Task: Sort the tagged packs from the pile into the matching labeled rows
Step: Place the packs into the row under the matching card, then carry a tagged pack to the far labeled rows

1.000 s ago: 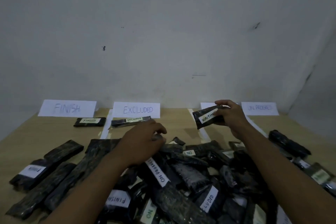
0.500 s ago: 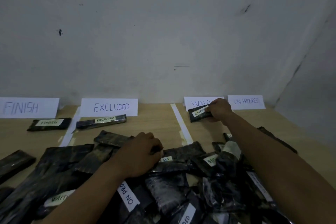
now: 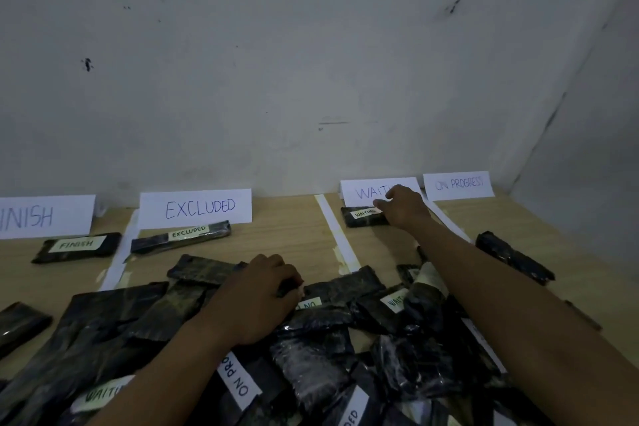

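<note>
At the far left a white FINISH sign [image 3: 45, 216] stands against the wall, cut off by the frame edge; just in front of it a dark FINISH pack [image 3: 77, 247] lies flat on the wooden worktop [image 3: 287, 242]; a pale tape strip [image 3: 117, 263] runs near-to-far beside it; right of that strip stands the EXCLUDED sign [image 3: 197, 207], with one EXCLUDED pack [image 3: 181, 237] lying at a slight angle in front of it; the near half of the worktop is covered by the pile [image 3: 328, 339] of dark packs, some showing tags reading WAITING and ON PROGRESS; the left hand [image 3: 259, 297] rests knuckles-up on the far edge of this pile, fingers curled down onto a pack, though whether it actually grasps that pack cannot be told; a second tape strip [image 3: 337, 232] lies right of centre; beyond it stands the WAITING sign [image 3: 363, 190], partly hidden by the right hand [image 3: 404, 207], which reaches far across the pile and grasps the right end of the WAITING pack [image 3: 363, 217]; that pack lies on the worktop just in front of its sign; further right stands the ON PROGRESS sign [image 3: 458, 185]; a lone dark pack [image 3: 513, 258] lies near the right edge.
</note>
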Tool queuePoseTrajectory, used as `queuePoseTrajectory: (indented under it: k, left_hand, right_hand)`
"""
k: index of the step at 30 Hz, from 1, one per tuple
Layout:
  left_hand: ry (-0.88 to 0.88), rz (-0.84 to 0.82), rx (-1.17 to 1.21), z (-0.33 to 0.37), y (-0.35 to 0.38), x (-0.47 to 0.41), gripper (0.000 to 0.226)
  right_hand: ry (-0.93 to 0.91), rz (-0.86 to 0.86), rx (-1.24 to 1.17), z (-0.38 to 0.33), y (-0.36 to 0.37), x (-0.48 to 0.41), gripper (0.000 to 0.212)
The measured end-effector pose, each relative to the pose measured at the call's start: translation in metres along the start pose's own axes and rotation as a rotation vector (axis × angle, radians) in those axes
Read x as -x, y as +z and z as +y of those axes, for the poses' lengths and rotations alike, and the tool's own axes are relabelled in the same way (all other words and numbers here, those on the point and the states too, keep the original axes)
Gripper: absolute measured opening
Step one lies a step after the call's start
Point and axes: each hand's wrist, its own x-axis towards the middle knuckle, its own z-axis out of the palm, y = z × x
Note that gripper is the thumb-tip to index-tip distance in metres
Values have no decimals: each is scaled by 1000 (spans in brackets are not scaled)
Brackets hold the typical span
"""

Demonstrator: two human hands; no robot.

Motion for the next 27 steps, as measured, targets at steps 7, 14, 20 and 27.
queuePoseTrajectory:
  k: [7, 14, 20, 27]
  left_hand:
    - [53, 26, 22, 14, -13, -5, 15]
    - [184, -1, 67, 72, -5, -35, 17]
    - [243, 7, 158, 126, 28, -66, 19]
    - [252, -40, 249, 141, 63, -75, 25]
  right_hand:
    - [-108, 42, -193, 18, -64, 54, 19]
    - [-8, 123, 178, 118, -122, 79, 28]
    - [156, -135, 346, 178, -125, 77, 63]
    - [208, 1, -782, 185, -133, 85, 50]
